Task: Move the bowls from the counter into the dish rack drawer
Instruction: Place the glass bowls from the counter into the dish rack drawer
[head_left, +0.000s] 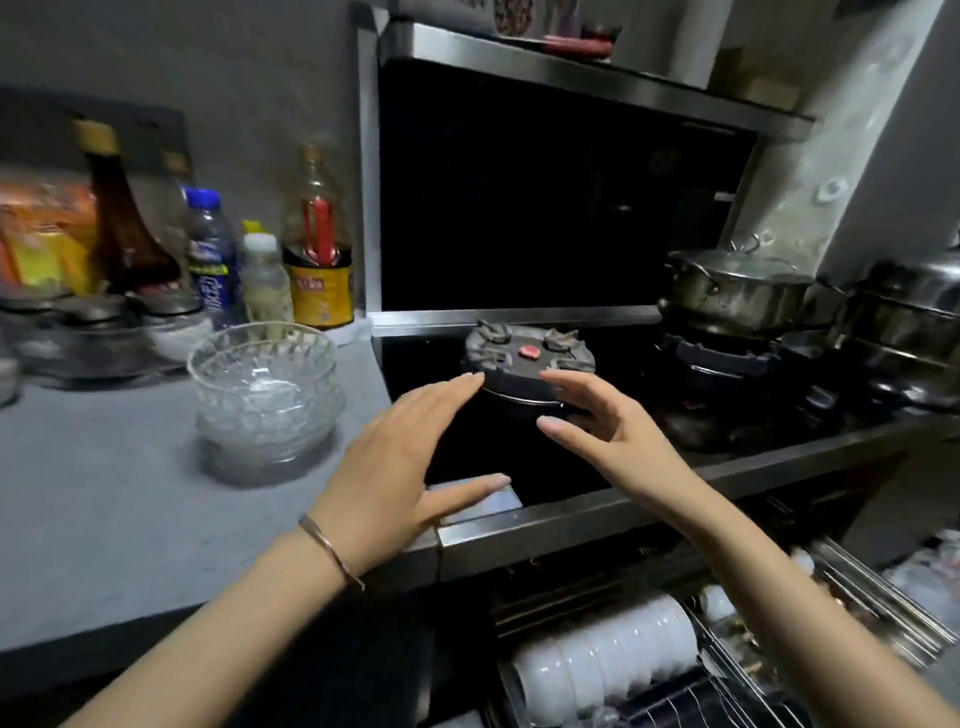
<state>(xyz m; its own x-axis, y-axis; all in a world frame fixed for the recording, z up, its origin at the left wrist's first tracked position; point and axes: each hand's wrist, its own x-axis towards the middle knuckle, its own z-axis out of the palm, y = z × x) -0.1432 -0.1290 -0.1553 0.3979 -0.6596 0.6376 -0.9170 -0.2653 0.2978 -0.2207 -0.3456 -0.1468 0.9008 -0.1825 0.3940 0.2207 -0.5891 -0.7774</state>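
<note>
A stack of clear glass bowls (265, 389) stands on the grey counter (93, 493), left of the stove. My left hand (395, 467) hovers over the counter's right edge, fingers spread, to the right of the stack and not touching it. My right hand (608, 436) is held open above the black stovetop, near the left burner (530, 358). Both hands hold nothing. Below the stove, the wire dish rack drawer (737, 670) is pulled out, with a row of white bowls (608, 660) standing on edge in it.
Sauce bottles, a water bottle (210, 260) and lidded jars crowd the counter's back wall. Steel pots (737, 291) sit on the right burner and beyond. A steel front rail (571, 519) runs between stovetop and drawer.
</note>
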